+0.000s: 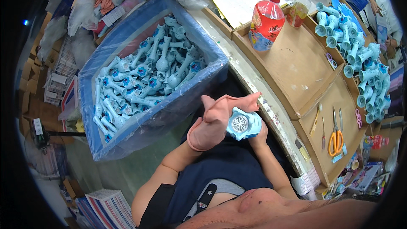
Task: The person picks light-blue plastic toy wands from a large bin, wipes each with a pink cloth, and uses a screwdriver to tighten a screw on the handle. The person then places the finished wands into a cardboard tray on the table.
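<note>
My left hand (pixel 206 132) is covered by a loose pink cloth glove (pixel 214 116), which reaches over the top of a light-blue plastic part (pixel 250 124). The cloth touches the part's left and upper side, and the fingers inside it are hidden. My right hand (pixel 261 135) is closed round the right side of the part. A round, silvery, pierced disc shows on the part's face. Both hands are in front of my body, between a blue-lined bin (pixel 154 123) and the workbench (pixel 277 129).
Light-blue plastic handles (pixel 163 61) fill much of the bin; more blue parts (pixel 369 74) are heaped at the far right. A shallow cardboard tray (pixel 292 74) on the bench holds a red-capped bottle (pixel 267 23). Orange-handled scissors (pixel 335 142) and a thin screwdriver (pixel 323 133) lie nearer.
</note>
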Motion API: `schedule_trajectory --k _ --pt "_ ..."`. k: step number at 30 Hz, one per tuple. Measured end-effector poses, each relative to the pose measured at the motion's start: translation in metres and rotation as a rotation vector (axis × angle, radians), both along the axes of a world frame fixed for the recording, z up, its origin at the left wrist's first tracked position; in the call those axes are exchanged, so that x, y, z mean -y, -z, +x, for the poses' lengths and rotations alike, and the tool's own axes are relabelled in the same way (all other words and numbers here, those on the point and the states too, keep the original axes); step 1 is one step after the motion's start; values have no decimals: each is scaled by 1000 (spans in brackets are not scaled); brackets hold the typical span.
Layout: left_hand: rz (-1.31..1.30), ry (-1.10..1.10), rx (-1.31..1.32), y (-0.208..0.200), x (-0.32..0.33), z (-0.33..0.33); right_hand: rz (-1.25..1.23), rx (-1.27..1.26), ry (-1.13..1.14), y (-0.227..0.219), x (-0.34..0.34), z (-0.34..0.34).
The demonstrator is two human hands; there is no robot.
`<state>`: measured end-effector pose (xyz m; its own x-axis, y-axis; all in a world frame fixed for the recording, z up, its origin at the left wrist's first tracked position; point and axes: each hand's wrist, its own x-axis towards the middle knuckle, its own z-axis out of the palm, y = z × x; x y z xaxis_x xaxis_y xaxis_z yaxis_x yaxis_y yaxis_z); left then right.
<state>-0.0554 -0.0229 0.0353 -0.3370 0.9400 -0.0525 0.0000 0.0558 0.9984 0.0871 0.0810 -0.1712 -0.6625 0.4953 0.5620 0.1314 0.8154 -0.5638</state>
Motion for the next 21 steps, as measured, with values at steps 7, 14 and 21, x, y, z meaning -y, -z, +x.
schedule_trajectory --k 7,14,21 --pt "136 -121 132 40 13 2 -119 67 -82 -4 3 -1" --pt "231 -227 220 76 6 -5 -410 242 -274 -24 14 1" --pt "288 -367 224 27 0 -34 -309 221 -303 -81 4 22"
